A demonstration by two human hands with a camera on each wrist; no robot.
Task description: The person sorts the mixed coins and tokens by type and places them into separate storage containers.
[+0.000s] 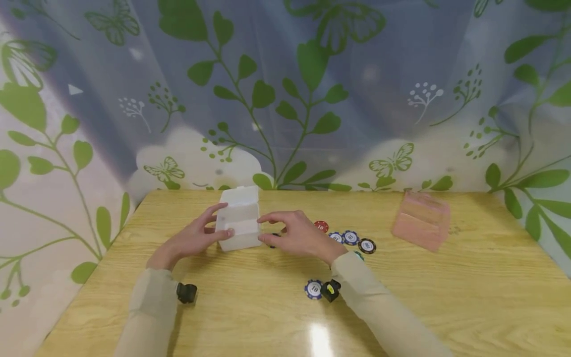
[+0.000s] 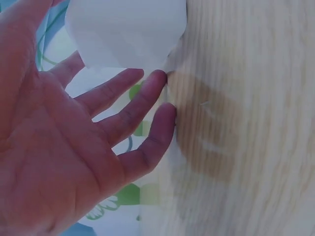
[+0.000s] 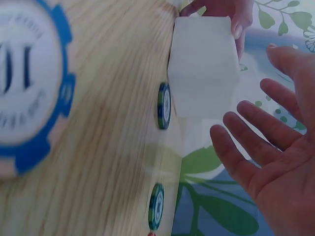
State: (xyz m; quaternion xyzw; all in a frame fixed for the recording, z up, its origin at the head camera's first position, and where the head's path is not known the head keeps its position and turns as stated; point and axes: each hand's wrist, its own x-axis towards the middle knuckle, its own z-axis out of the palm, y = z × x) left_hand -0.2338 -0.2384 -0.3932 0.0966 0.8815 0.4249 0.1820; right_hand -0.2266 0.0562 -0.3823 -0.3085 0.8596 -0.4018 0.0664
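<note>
A white box (image 1: 240,241) stands on the table with its lid (image 1: 243,195) raised at the back. My left hand (image 1: 198,233) grips its left side, thumb over the front part and forefinger farther back; the other fingers spread loosely in the left wrist view. On the opposite side, my right hand (image 1: 296,233) reaches toward the box with fingers apart and nothing between them, fingertips close to its right wall. Below those fingers lies a dark blue poker chip (image 3: 164,105), partly hidden in the head view.
Right of the box lie a red chip (image 1: 321,226), blue chips (image 1: 350,237) and a black chip (image 1: 367,246). A green chip (image 1: 359,255) is partly behind the right sleeve. Another blue chip (image 1: 314,289) lies by the right wrist camera. Farther right is a pink translucent case (image 1: 419,233).
</note>
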